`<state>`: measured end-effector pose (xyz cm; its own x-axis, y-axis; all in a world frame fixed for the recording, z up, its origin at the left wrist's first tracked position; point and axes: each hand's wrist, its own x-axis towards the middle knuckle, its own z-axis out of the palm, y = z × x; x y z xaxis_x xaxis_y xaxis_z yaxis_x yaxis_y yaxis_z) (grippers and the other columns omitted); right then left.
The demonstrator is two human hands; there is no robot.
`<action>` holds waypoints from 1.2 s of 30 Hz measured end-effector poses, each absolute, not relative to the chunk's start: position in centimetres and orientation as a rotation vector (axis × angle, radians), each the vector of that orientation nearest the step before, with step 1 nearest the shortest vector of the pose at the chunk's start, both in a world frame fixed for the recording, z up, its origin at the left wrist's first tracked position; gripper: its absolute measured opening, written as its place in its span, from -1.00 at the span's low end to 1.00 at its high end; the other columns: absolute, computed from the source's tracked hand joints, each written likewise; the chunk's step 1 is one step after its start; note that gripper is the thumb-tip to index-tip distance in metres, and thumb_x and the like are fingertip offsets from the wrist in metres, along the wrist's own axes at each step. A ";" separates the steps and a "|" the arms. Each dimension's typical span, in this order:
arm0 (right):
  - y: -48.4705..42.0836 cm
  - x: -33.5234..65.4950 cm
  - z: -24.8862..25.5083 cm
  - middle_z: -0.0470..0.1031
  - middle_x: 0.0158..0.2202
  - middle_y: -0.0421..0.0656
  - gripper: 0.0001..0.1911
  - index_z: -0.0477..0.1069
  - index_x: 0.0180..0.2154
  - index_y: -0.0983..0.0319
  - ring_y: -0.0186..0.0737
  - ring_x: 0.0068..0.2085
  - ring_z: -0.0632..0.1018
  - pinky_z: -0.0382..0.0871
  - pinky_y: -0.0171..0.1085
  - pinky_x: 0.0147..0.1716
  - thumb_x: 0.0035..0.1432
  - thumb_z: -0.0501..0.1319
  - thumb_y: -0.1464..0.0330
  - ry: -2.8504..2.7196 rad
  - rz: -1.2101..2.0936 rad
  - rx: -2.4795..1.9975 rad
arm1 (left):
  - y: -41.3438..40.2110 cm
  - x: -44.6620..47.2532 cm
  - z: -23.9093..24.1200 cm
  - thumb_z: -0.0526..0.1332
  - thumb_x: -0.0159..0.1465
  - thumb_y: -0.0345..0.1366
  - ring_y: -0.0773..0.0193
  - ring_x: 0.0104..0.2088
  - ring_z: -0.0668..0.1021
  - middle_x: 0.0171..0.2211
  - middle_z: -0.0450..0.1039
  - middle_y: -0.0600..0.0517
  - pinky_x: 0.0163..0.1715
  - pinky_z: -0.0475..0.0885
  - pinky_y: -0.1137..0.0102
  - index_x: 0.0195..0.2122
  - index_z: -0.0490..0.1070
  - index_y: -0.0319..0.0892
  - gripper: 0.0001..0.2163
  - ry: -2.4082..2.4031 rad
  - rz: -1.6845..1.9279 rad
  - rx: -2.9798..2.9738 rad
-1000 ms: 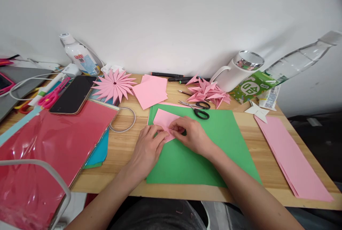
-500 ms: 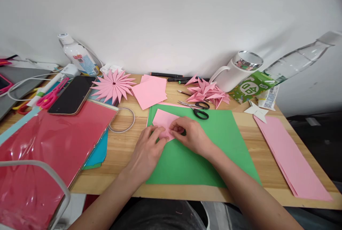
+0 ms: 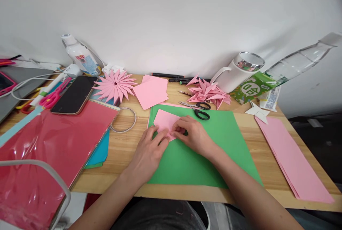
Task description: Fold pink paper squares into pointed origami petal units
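Note:
A square of pink paper (image 3: 166, 118), its lower part being folded, lies on a green sheet (image 3: 205, 151). My left hand (image 3: 150, 151) has its thumb and index finger close together on the paper's lower left, the other fingers resting at its left edge. From the right, my right hand (image 3: 191, 133) pinches the lower right part between thumb and fingers. Both hands hide much of the fold. Just beyond the paper, black-handled scissors (image 3: 200, 111) lie partly on the green sheet.
Pink squares (image 3: 151, 92), a folded pink paper flower (image 3: 115, 83) and pointed pink pieces (image 3: 207, 93) lie toward the wall. A white mug (image 3: 231, 76) and tilted bottle (image 3: 299, 62) stand right, beyond pink strips (image 3: 291, 158). A phone (image 3: 76, 94) and red pack (image 3: 53, 151) lie left.
My left fingers have slid slightly along the paper's lower edge, and the lower part is folded a little more. The whole view has shifted slightly.

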<state>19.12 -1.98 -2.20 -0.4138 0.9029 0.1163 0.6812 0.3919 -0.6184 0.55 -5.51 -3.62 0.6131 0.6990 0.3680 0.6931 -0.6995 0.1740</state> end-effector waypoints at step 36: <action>-1.8 20.0 -2.1 0.33 -0.33 -0.11 -0.90 0.43 -0.39 0.20 -0.19 -0.27 0.32 0.25 -0.20 -0.27 0.11 0.22 0.31 -2.416 0.534 -1.348 | -5.4 0.7 -2.5 0.17 0.21 -0.20 0.01 -0.05 0.37 -0.08 0.44 -0.01 -0.11 0.37 0.12 -0.20 0.40 -0.24 -0.77 1.188 0.483 2.931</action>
